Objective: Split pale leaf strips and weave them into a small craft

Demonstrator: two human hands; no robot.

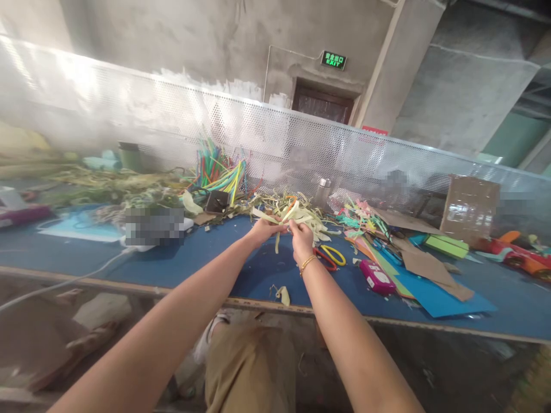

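Both my hands meet above the blue tabletop, near its middle. My left hand (pixel 262 230) is closed on pale green strips (pixel 269 216), which stick out past its fingers to the left and upward. Close against it on the right, my right hand (pixel 302 238), with a gold bracelet at the wrist, pinches at the same spot; what lies between its fingertips is too small to make out. Behind the hands lies a heap of pale strips (pixel 312 221). Scissors with yellow and red handles (pixel 333 255) lie just right of my right hand.
A magenta box (pixel 376 277), blue paper (pixel 443 298) and cardboard pieces (pixel 426 264) lie at right. Colourful stems (pixel 215 172) and a metal bottle (pixel 322 192) stand behind. A white cable (pixel 86 278) crosses the left edge. A pale scrap (pixel 283 295) lies at the front edge.
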